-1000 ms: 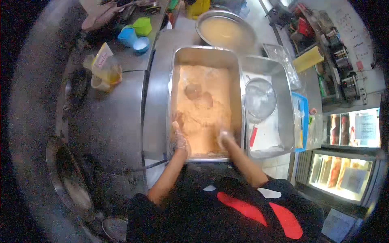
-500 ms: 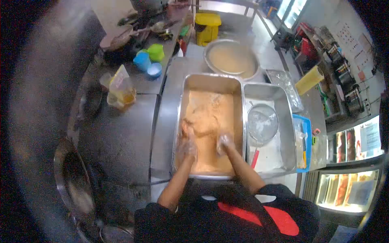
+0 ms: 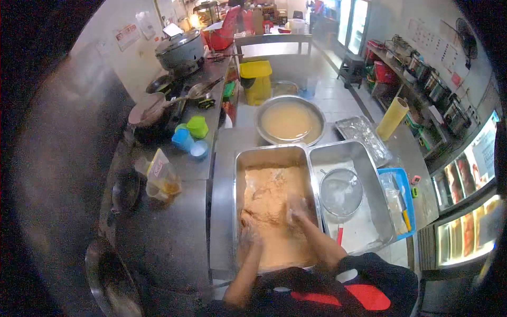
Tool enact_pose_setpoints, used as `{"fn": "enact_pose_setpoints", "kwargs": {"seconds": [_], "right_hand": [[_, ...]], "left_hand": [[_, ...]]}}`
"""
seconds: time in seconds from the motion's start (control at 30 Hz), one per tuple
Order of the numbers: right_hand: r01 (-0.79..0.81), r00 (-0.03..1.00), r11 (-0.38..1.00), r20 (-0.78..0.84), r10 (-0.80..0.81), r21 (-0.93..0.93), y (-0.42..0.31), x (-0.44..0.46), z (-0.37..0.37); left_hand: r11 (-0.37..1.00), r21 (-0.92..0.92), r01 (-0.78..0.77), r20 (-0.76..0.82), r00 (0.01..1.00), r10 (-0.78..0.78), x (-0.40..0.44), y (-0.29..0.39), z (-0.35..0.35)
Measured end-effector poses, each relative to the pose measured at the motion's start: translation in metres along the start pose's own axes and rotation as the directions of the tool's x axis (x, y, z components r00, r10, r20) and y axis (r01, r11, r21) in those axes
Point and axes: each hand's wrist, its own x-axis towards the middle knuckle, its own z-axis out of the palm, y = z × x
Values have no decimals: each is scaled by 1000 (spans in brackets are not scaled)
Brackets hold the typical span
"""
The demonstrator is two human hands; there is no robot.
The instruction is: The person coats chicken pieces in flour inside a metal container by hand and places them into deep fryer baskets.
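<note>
Both hands wear clear plastic gloves and are inside a deep steel tray of orange-tan powder. My left hand is low on the powder near the tray's left wall, beside a loose ridge of it. On the right side of the same tray is my right hand, blurred, touching or just over the powder. Motion blur hides the fingers of both hands. Coated lumps show in the powder beyond the hands.
A second tray with white powder and a sieve adjoins on the right. Beyond stands a bowl of pale liquid. A blue tray is far right; cups and a jug are left.
The camera view has tilted up, so the trays appear lower and more of the room shows. My hands remain in the powder, and its surface is reshaped, with a ridge between them.
</note>
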Motion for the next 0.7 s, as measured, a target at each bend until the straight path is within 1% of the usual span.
{"fn": "enact_pose_setpoints", "kwargs": {"seconds": [0.1, 0.17, 0.2, 0.23, 0.27, 0.33, 0.37, 0.4, 0.43, 0.47, 0.5, 0.53, 0.57, 0.6, 0.63, 0.67, 0.7], "right_hand": [[195, 976, 946, 143, -162, -261, 9, 42, -1], [46, 986, 888, 166, 35, -458, -72, 36, -7], [-1, 981, 986, 190, 33, -165, -81, 15, -19], [-66, 979, 988, 202, 36, 142, -84, -8, -30], [-128, 979, 893, 198, 44, 432, -84, -24, -42], [-38, 997, 898, 76, 5, 438, -100, -22, -64], [93, 996, 985, -13, -92, 145, -111, -6, -74], [184, 979, 969, -62, -196, -165, -116, -7, -80], [150, 987, 974, -38, -159, -171, -106, -20, -80], [117, 993, 977, -13, -121, -178, -98, -33, -81], [-62, 995, 992, 88, 53, 106, -68, -48, -80], [-259, 956, 897, 227, 185, 358, -35, -62, -78], [-291, 902, 799, 430, 45, 527, -19, -70, -76], [-399, 789, 668, 606, -98, 628, -3, -79, -74], [-392, 556, 601, 700, -448, 697, 5, -100, -69], [-444, 818, 549, 570, -73, 708, 11, -151, -32], [-417, 877, 666, 466, 117, 619, -8, -170, -12]], "left_hand": [[999, 25, 36, 46, 998, -37, 11, 9, 10], [996, 74, 41, 62, 997, -46, 21, 12, 17], [994, 99, 41, 61, 997, -47, 23, 11, 18], [991, 129, 41, 56, 997, -49, 21, 11, 18], [986, 162, 37, 57, 997, -47, 19, 11, 19], [968, 251, 3, 59, 998, -18, 13, 19, 21], [948, 318, -30, 66, 998, 9, 11, 26, 21], [907, 419, -52, 80, 997, 20, 5, 36, 18], [827, 558, -67, 94, 995, 17, -1, 46, 15], [694, 716, -76, 112, 994, -6, -6, 54, 11], [493, 867, -76, 119, 991, -56, -18, 63, 9], [222, 972, -82, 114, 984, -137, -36, 71, 8], [-30, 993, -115, 105, 968, -228, -54, 79, 11], [-222, 961, -163, 85, 942, -324, -75, 85, 14], [-333, 917, -220, 68, 908, -413, -91, 85, 14], [-384, 883, -269, 52, 870, -490, -102, 79, 11], [-367, 879, -304, 64, 838, -542, -105, 64, 0]]}}
